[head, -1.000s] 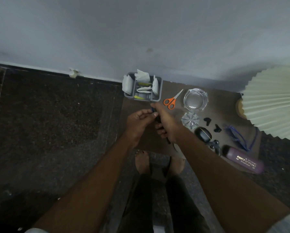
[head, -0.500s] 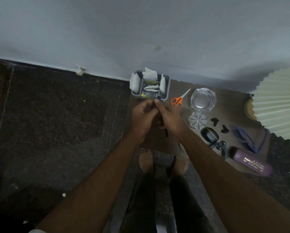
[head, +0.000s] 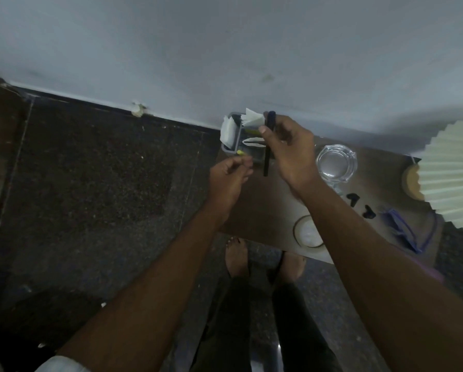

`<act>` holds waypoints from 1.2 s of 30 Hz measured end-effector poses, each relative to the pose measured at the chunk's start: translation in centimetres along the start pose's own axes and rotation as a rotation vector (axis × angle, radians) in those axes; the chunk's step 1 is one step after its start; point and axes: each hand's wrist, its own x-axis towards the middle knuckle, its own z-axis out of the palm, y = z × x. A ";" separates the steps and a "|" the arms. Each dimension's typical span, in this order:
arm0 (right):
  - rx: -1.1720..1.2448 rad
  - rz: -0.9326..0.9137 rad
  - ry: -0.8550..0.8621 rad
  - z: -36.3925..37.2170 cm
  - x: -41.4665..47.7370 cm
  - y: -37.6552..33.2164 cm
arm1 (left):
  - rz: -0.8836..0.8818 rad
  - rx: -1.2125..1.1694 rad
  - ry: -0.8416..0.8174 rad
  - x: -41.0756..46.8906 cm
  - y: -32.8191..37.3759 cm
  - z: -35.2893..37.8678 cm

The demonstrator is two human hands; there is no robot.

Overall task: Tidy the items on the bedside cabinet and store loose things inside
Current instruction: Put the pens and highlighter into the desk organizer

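Beside white wall [head: 225,49], brown cabinet [head: 265,210].

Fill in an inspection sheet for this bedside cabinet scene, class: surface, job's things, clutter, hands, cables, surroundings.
Surface: brown wooden cabinet top, partly bare.
Job's things: grey plastic organiser tray holding white folded papers; slim black pen.
Clutter: clear glass ashtray, two small black pieces, blue-framed glasses, round white gold-rimmed disc.
Hands: right hand grips the pen over the tray; left hand is pinched beside the tray, contents unclear.
Cables: nothing seen.
Surroundings: pleated cream lampshade, pale wall, dark speckled floor.
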 end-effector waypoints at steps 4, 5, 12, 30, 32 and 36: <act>0.022 -0.008 0.053 0.0 0.4 0.2 | -0.008 -0.003 -0.023 -0.3 -0.1 0.0; 0.018 -0.010 0.053 -0.1 0.5 0.3 | -0.004 -0.001 -0.024 -0.3 0.0 0.0; -0.160 -0.066 0.054 -0.4 0.8 1.6 | -0.025 -0.027 -0.017 -0.3 0.9 0.5; -0.648 -0.160 -0.059 0.3 0.9 3.5 | -0.046 0.018 -0.006 0.2 0.3 0.9; -0.636 -0.151 -0.056 0.2 0.9 3.6 | -0.045 0.022 0.001 0.0 0.5 1.1; -0.575 -0.149 -0.039 0.0 0.4 3.5 | -0.043 0.033 0.014 -0.6 0.9 1.3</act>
